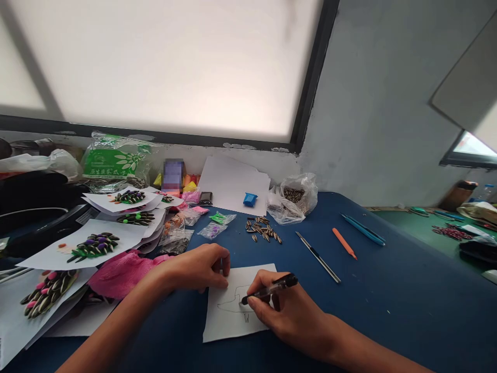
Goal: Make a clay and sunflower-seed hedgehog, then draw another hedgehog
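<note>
My right hand (pixel 289 316) is closed around a black pen (pixel 277 286), its tip down on a small white sheet of paper (pixel 229 331). Thin outline strokes and a small mark like a W show on the sheet; the hand covers its right part. At the sheet's upper left corner rests my left hand (pixel 202 267), thumb touching the paper, fingers bent and apart from the thumb, holding nothing. Beyond the hands lie loose striped sunflower seeds (pixel 266 228) and small bags of green clay (pixel 222 218) and purple clay (pixel 212 230).
A craft knife (pixel 318 257), an orange marker (pixel 344 243) and a blue pen (pixel 363 229) lie to the right. Papers with seed-and-clay figures (pixel 95 244) and a pink cloth-like piece (pixel 124 272) crowd the left. A seed bag (pixel 293 199) and blue packet (pixel 250 199) stand behind.
</note>
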Action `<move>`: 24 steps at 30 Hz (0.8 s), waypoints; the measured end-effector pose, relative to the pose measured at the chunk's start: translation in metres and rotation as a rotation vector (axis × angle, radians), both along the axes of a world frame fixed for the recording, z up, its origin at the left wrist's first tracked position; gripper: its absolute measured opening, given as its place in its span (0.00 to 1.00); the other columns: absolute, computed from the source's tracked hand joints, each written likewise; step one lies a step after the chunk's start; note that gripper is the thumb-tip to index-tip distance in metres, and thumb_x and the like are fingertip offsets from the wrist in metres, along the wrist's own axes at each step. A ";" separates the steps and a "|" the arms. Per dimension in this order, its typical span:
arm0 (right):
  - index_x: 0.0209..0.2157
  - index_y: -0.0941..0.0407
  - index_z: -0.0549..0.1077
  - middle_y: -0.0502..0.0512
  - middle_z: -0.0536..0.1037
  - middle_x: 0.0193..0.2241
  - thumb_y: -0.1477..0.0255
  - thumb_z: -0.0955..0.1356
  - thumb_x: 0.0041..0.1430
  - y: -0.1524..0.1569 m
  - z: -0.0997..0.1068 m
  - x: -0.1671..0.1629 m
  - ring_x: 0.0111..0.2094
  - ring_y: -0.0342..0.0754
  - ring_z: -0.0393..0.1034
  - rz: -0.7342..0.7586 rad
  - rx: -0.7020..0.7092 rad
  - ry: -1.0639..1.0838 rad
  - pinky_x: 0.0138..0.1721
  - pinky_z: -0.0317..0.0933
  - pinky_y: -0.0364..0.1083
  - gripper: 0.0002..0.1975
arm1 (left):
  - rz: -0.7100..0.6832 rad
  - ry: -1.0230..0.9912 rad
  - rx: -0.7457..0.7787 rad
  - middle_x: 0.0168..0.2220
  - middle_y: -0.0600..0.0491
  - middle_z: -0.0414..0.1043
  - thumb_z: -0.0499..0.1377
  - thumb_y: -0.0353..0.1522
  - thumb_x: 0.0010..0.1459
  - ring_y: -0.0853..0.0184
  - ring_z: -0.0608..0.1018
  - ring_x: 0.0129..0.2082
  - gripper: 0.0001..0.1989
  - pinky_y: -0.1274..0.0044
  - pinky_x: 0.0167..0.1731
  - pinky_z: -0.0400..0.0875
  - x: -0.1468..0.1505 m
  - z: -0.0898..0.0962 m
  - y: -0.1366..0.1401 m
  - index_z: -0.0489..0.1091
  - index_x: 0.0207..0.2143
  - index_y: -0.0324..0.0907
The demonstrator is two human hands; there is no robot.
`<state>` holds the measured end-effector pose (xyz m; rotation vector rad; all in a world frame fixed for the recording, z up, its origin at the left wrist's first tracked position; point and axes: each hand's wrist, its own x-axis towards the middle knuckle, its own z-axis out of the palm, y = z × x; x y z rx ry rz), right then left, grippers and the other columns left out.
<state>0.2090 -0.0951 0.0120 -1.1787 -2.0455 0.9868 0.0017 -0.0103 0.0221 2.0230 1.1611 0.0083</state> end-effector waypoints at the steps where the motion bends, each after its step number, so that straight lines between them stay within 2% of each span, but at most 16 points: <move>1: 0.29 0.58 0.68 0.45 0.64 0.21 0.75 0.64 0.57 -0.001 0.001 -0.001 0.22 0.39 0.57 0.012 -0.031 0.008 0.22 0.51 0.40 0.04 | 0.002 -0.003 -0.002 0.24 0.59 0.67 0.57 0.33 0.43 0.69 0.73 0.18 0.08 0.80 0.17 0.62 0.000 0.000 0.000 0.67 0.30 0.43; 7: 0.28 0.56 0.65 0.44 0.61 0.20 0.75 0.64 0.55 -0.001 0.004 0.000 0.21 0.39 0.54 -0.030 -0.117 0.100 0.21 0.49 0.39 0.03 | 0.004 -0.013 -0.010 0.24 0.59 0.67 0.58 0.33 0.44 0.70 0.72 0.18 0.08 0.80 0.16 0.63 0.000 -0.001 0.000 0.67 0.30 0.42; 11: 0.27 0.56 0.63 0.45 0.63 0.19 0.75 0.64 0.55 0.002 0.004 0.003 0.21 0.39 0.55 -0.059 -0.151 0.120 0.22 0.49 0.39 0.04 | -0.002 0.004 0.008 0.26 0.58 0.67 0.58 0.33 0.44 0.69 0.73 0.20 0.11 0.80 0.17 0.64 -0.001 -0.002 0.002 0.67 0.33 0.43; 18: 0.27 0.55 0.62 0.44 0.61 0.19 0.76 0.64 0.54 0.001 0.003 0.004 0.20 0.39 0.53 -0.059 -0.139 0.119 0.21 0.48 0.40 0.04 | 0.034 -0.002 0.026 0.24 0.59 0.68 0.58 0.32 0.43 0.69 0.73 0.18 0.10 0.81 0.16 0.62 0.001 -0.001 0.000 0.67 0.32 0.42; 24: 0.26 0.56 0.63 0.45 0.61 0.19 0.72 0.64 0.55 0.011 0.006 0.009 0.22 0.40 0.54 -0.143 -0.049 0.160 0.23 0.50 0.41 0.05 | 0.040 -0.017 -0.007 0.23 0.58 0.69 0.57 0.32 0.43 0.68 0.72 0.18 0.07 0.80 0.16 0.62 0.002 -0.001 0.000 0.69 0.28 0.42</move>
